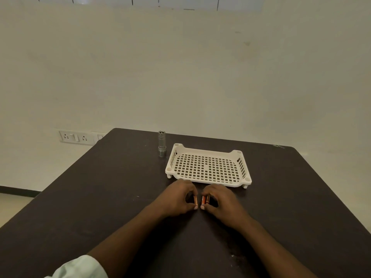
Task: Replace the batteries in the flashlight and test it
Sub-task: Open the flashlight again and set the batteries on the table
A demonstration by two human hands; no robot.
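A silver flashlight (161, 143) stands upright on the dark table (100, 197), near its far edge and just left of the white tray. My left hand (177, 197) rests on the table in front of the tray, its fingers curled around an orange and black battery (194, 200). Right beside it, my right hand (220, 199) grips other orange and black batteries (205, 200). The two hands almost touch at the thumbs. How many batteries the right hand holds is partly hidden by its fingers.
A white perforated tray (207, 155) with short legs sits on the table behind my hands and holds nothing. A wall socket panel (77, 137) is on the wall at the left, beyond the table's corner.
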